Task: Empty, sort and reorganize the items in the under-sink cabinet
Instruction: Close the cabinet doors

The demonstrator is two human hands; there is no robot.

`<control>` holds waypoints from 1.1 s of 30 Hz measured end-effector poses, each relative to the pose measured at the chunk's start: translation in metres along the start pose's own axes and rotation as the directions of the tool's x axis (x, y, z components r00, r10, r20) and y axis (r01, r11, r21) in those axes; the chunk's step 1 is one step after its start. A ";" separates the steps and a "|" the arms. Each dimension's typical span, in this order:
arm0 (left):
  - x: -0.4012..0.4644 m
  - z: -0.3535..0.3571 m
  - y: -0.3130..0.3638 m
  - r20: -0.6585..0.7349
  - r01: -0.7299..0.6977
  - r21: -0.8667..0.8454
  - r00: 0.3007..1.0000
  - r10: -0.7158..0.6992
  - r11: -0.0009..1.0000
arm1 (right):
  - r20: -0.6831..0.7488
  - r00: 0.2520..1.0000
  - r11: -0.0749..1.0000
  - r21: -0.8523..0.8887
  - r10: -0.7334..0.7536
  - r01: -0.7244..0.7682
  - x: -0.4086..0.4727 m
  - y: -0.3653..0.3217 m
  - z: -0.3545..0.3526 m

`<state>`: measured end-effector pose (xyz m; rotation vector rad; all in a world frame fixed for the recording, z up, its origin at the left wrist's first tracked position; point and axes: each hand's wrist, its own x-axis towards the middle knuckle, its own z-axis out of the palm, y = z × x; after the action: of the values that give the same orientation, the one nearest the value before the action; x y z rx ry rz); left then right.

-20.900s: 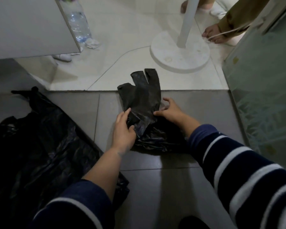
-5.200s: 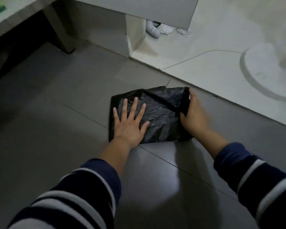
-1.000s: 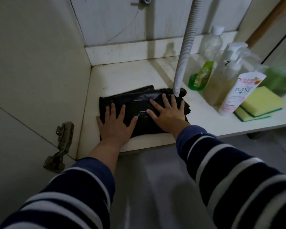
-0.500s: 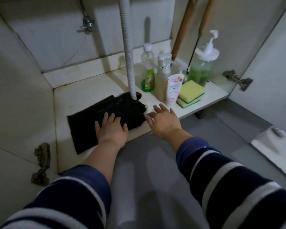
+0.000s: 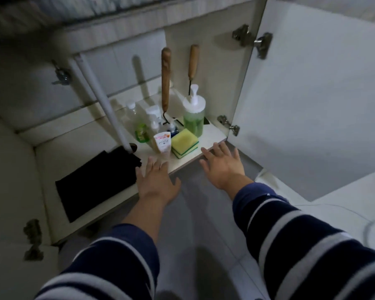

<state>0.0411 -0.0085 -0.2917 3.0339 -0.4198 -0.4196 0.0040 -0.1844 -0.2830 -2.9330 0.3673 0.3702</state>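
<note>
1. While my left hand (image 5: 157,180) and right hand (image 5: 223,167) hover flat, fingers spread, holding nothing, the folded black bag (image 5: 97,182) lies left on the cabinet shelf (image 5: 210,135).
2. Reaching carelessly could topple the tube (image 5: 163,144) beside the sponges (image 5: 185,143).

Open under-sink cabinet, seen from above. Folded black bag (image 5: 97,182) lies flat on the cabinet floor (image 5: 206,146), left of the white drain hose (image 5: 104,105). To the right — bottles, a pump dispenser (image 5: 193,114), stacked sponges (image 5: 185,143). Left hand (image 5: 155,180) and right hand (image 5: 222,164) hover at the floor's front edge — fingers spread, holding nothing.
</note>
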 end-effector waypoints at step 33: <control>-0.031 -0.246 0.370 0.040 -0.582 -0.015 0.812 0.582 0.813 | -0.130 0.856 0.865 0.033 0.500 -0.500 -0.149 0.239 -0.265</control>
<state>-0.0169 -0.3524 -0.0156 2.6866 -1.2967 -0.4304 -0.1390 -0.4304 -0.0211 -2.8304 1.1618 0.2293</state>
